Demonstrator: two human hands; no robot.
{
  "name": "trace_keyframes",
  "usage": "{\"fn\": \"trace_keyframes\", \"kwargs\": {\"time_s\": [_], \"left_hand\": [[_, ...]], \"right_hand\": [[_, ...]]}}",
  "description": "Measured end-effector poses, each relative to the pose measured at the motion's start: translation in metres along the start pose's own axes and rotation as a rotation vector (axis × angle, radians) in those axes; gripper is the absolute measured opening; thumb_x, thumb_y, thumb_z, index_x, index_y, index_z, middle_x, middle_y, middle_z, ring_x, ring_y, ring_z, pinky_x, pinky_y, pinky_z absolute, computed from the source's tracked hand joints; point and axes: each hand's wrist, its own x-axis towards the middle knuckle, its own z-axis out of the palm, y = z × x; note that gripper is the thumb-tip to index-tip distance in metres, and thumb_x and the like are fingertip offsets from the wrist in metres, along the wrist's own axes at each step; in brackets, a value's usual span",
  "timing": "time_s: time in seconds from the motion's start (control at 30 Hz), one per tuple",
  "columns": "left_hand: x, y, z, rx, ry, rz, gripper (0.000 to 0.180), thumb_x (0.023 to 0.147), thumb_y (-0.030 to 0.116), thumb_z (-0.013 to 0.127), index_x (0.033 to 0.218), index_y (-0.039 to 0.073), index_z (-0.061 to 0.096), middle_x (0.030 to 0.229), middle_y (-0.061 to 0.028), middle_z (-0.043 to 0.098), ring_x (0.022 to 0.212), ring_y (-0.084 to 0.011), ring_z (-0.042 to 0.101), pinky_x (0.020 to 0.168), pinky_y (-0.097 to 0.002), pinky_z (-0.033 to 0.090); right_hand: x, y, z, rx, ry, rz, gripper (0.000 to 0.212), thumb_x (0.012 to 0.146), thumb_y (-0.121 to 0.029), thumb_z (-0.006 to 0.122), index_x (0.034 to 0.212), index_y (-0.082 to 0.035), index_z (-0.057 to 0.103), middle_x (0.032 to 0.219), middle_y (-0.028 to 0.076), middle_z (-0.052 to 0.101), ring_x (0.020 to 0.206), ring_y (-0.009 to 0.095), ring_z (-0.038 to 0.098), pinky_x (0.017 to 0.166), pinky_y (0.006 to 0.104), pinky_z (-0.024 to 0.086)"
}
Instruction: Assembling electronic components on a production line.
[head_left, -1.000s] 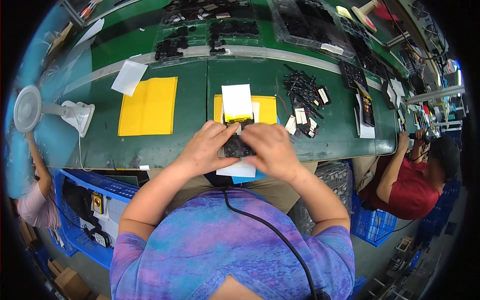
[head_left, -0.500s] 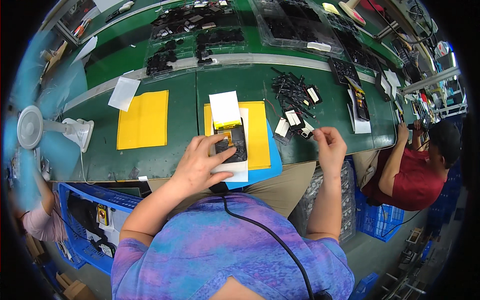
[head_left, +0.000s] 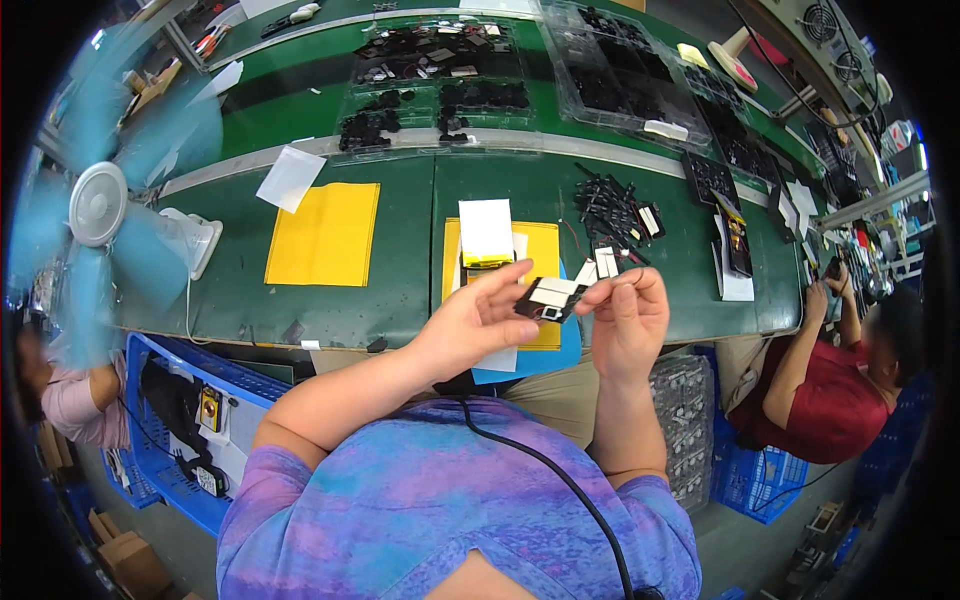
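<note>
My right hand (head_left: pixel 632 322) pinches a small flat black part with white strips (head_left: pixel 553 293) by its right end, above the near edge of the bench. Close to the part's left end is my left hand (head_left: pixel 478 318), its fingers and thumb spread and nothing gripped between them. Behind the hands, a white rectangular pack with a yellow lower edge (head_left: pixel 486 230) lies over a yellow mat (head_left: pixel 545 240). The dark device beneath that pack is mostly hidden by my left hand. A blue sheet (head_left: pixel 572 335) sticks out under the mat.
A heap of black parts (head_left: pixel 610 208) lies right of the mat, with white-striped pieces (head_left: pixel 607 262) beside it. Another yellow mat (head_left: pixel 322 235) is at left, near a spinning fan (head_left: pixel 98 205). A blue crate (head_left: pixel 150 440) stands lower left; a co-worker (head_left: pixel 830 375) sits right.
My left hand has left the dark device and risen toward the right. My right hand has moved left and now holds up the white-striped black part. The view has shifted slightly.
</note>
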Motion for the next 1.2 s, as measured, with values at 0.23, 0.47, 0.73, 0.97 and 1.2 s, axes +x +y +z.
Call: {"fn": "trace_keyframes", "kwargs": {"time_s": [0.23, 0.47, 0.73, 0.97, 1.2], "left_hand": [[-0.003, -0.004, -0.010, -0.288, 0.226, -0.025, 0.058, 0.097, -0.001, 0.061, 0.151, 0.004, 0.040, 0.120, -0.0128, 0.069, 0.104, -0.0165, 0.069, 0.085, -0.0280, 0.060], [-0.006, -0.013, -0.021, -0.263, 0.206, 0.051, 0.062, 0.097, -0.003, 0.060, 0.154, 0.006, 0.036, 0.127, -0.0139, 0.066, 0.109, -0.0188, 0.067, 0.092, -0.0310, 0.058], [-0.011, -0.026, -0.027, -0.123, 0.055, 0.324, 0.098, 0.087, -0.004, 0.073, 0.163, 0.008, 0.012, 0.158, -0.0152, 0.036, 0.142, -0.0258, 0.042, 0.114, -0.0399, 0.041], [-0.020, -0.024, -0.038, -0.515, -0.118, 0.235, 0.087, 0.097, 0.016, 0.068, 0.163, 0.009, 0.012, 0.154, -0.0173, 0.042, 0.140, -0.0282, 0.046, 0.116, -0.0413, 0.039], [-0.028, -0.036, -0.045, -0.583, -0.256, 0.035, 0.083, 0.094, 0.039, 0.072, 0.154, -0.003, 0.032, 0.144, -0.0136, 0.053, 0.132, -0.0261, 0.054, 0.115, -0.0452, 0.042]], "right_hand": [[-0.001, 0.010, 0.016, -0.140, 0.196, -0.046, 0.028, 0.097, -0.003, 0.063, 0.122, 0.000, 0.053, 0.113, 0.015, 0.066, 0.087, 0.023, 0.070, 0.080, 0.0319, 0.055], [-0.015, 0.028, 0.010, -0.345, -0.106, 0.279, 0.026, 0.093, -0.004, 0.071, 0.117, 0.005, 0.066, 0.107, 0.007, 0.069, 0.093, 0.011, 0.065, 0.084, 0.0258, 0.052], [-0.005, 0.026, 0.046, -1.046, -0.406, -0.568, 0.028, 0.074, 0.000, 0.079, 0.102, -0.003, 0.073, 0.092, 0.009, 0.071, 0.079, 0.027, 0.068, 0.068, 0.0383, 0.054], [-0.003, 0.022, 0.041, -0.760, -0.489, -0.298, 0.021, 0.082, -0.001, 0.075, 0.103, -0.002, 0.074, 0.097, 0.011, 0.072, 0.085, 0.027, 0.068, 0.074, 0.0365, 0.055], [0.022, 0.018, 0.049, -0.999, -0.520, -0.321, 0.024, 0.074, -0.011, 0.083, 0.097, -0.009, 0.077, 0.099, 0.004, 0.070, 0.088, 0.025, 0.064, 0.080, 0.0353, 0.050]]}}
